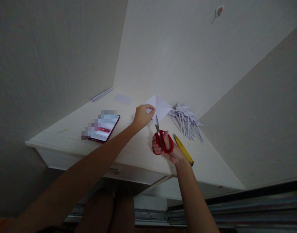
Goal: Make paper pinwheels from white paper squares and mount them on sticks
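Note:
My left hand (143, 116) pinches the left side of a creased white sheet of paper (160, 106), which is raised near the back wall. In my right hand (171, 149) is a pair of scissors (160, 139) with red handles, my fingers and thumb through the loops. The scissor blades are parted and point up at the paper's lower corner, close to my left fingertips. Whether the blades touch the paper I cannot tell. Beside my right wrist lies a yellow utility knife (183, 149).
A pile of pointed white paper pieces (187, 119) lies at the back right of the white table (133, 152). A phone (106, 127) with its screen lit rests on the left. Folded paper strips (102, 94) and a flat paper rectangle (122, 98) lie by the walls.

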`<state>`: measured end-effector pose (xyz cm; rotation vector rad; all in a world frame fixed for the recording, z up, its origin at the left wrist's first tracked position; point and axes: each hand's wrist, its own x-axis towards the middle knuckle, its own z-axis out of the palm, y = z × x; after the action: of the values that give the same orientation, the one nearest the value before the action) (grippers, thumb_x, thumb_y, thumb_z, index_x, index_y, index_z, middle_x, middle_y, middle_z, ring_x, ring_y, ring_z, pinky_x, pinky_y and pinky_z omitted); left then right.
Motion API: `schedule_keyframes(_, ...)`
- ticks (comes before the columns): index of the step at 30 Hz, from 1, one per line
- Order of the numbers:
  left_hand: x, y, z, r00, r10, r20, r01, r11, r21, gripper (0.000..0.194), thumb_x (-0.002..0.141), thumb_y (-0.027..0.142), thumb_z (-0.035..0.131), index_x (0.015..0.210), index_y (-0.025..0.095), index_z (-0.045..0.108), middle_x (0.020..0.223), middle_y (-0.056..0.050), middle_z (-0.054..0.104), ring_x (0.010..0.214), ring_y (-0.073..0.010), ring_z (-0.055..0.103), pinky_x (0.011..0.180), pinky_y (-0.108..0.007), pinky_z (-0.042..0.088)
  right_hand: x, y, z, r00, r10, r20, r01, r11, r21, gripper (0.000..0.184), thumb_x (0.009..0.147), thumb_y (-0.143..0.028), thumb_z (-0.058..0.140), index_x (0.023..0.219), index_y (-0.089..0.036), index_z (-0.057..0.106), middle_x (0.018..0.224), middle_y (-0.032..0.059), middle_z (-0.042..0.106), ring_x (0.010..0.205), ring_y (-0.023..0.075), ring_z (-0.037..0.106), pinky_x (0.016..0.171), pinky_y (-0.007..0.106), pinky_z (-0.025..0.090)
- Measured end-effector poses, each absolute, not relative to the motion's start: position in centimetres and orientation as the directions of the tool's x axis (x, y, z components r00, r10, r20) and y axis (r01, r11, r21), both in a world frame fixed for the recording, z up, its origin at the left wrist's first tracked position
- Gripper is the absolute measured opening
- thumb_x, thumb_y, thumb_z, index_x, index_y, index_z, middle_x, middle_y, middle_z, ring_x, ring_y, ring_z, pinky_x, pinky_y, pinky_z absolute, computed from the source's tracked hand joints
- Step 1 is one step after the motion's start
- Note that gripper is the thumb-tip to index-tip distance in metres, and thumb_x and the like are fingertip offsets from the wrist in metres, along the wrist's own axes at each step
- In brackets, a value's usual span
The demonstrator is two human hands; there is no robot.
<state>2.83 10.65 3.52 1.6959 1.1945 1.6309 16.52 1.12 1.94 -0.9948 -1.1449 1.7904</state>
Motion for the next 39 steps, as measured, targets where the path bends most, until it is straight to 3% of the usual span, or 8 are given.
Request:
schedule_keyframes(17, 2.88, 10.93, 3.40, -0.101, 0.850, 0.517, 0.242, -0.483, 0.841, 0.014, 0.074, 0.021, 0.056, 0.077, 0.015, 0.067, 0.073, -0.004, 0.068, 0.047, -0.0103, 0.059, 0.057, -0.022, 0.048, 16.38, 1.49, 1.88, -0.402, 0.898, -0.179, -0.115, -0.244, -0.963, 0.051, 0.070, -0.066, 0.049, 0.076, -0.015, 0.050, 0.053, -0.0049, 0.038, 0.042, 0.0042, 0.024, 0.040, 0.018, 0.016)
schedule_keyframes(28, 2.76, 10.92, 3.35, -0.100, 0.851, 0.515, 0.225, -0.485, 0.845, 0.011, 0.073, 0.020, 0.057, 0.076, 0.015, 0.067, 0.073, -0.003, 0.068, 0.046, -0.0096, 0.058, 0.053, -0.021, 0.047, 16.59, 1.62, 1.68, -0.372, 0.920, -0.125, -0.047, -0.153, -0.987, 0.049, 0.076, -0.061, 0.046, 0.073, -0.013, 0.052, 0.051, -0.0028, 0.043, 0.040, 0.0045, 0.032, 0.038, 0.019, 0.022)
schedule_keyframes(39, 2.76, 11.00, 3.42, -0.099, 0.850, 0.517, 0.230, -0.486, 0.843, 0.011, 0.073, 0.019, 0.057, 0.075, 0.015, 0.066, 0.071, -0.003, 0.068, 0.047, -0.0093, 0.058, 0.056, -0.021, 0.048, 16.04, 1.39, 2.46, -0.361, 0.917, -0.170, -0.002, -0.183, -0.983, 0.048, 0.076, -0.063, 0.044, 0.073, -0.015, 0.050, 0.047, -0.0028, 0.047, 0.033, 0.0047, 0.035, 0.034, 0.019, 0.022)
